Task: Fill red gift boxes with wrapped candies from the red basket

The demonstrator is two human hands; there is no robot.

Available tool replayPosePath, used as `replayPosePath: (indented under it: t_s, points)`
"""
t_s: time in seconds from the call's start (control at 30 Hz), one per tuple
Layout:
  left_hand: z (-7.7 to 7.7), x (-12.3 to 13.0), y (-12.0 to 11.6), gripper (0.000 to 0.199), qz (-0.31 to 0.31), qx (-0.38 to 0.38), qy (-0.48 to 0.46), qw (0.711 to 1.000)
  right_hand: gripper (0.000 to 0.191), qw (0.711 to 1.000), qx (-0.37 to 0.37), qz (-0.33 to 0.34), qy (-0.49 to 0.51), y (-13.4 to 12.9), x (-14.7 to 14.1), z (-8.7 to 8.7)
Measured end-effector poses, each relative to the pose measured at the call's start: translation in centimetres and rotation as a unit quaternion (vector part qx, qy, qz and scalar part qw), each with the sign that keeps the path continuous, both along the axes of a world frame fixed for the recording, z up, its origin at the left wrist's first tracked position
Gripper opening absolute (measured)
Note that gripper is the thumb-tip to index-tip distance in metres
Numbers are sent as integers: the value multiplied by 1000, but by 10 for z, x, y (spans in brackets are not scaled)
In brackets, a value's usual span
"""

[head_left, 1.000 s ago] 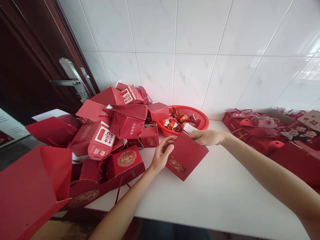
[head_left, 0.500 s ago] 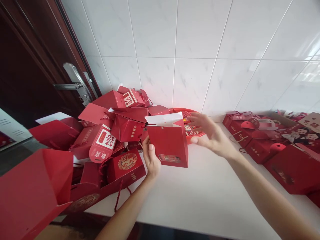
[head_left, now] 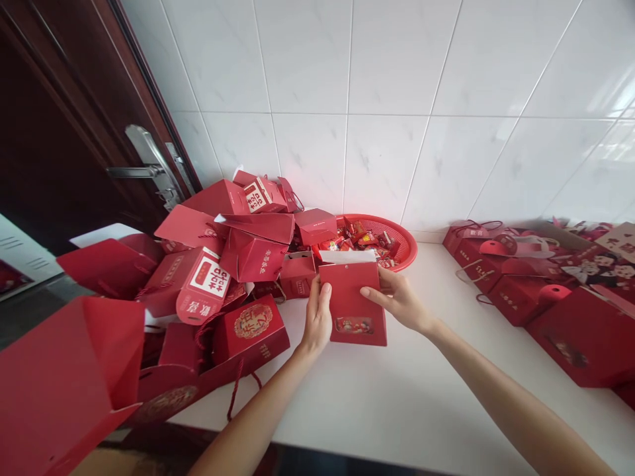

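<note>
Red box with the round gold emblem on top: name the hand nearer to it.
Left. The left hand is just to the right of the emblem box; the right hand is farther right, at the far side of the held box.

The left hand (head_left: 318, 317) and right hand (head_left: 399, 297) grip a red box (head_left: 351, 297) by its sides, its white flap (head_left: 347, 256) raised (a small window low on its front shows colourful contents). Just behind sits a red basket (head_left: 409, 248) of wrapped sweets (head_left: 384, 243). Red boxes heap to the left on the white desk (head_left: 397, 410), with more along the right by the tiled wall (head_left: 381, 152).
</note>
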State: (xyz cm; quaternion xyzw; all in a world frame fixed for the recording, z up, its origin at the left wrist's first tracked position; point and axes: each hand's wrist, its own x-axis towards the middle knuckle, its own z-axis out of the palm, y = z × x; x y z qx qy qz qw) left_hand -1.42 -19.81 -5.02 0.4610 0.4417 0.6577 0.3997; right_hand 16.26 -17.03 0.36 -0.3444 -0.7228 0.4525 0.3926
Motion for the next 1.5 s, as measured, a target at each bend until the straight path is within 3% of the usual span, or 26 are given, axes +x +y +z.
replayPosePath:
  t_s: [0.17,0.37,0.57,0.77,0.93,1.13,1.33,1.5]
  points:
    - [1,1,-2,48,-38,12,-5,999,46,998,-30,12,60,3,9,-6]
    - [0,0,-2,51,-79,10,-46,996,39,1000,16,-7,8,1,17,-16]
    - [-4,-2,0,36,-89,26,32,995,43,998,-18,11,53,-3,20,-32]
    - [-5,-2,-5,33,-130,62,101,984,45,991,-32,18,132,-11,28,-29]
    - [-4,0,-9,43,-74,85,152,982,41,996,3,-27,81,-14,36,-33]
    - [-12,-3,-5,27,9,143,205,968,39,996,76,-23,50,-18,36,-30]
    - [-14,-5,-2,20,36,180,244,952,44,995,67,-58,52,-17,33,-30]
    - [-15,-10,-1,20,15,202,260,944,46,997,36,-35,66,-19,32,-31]
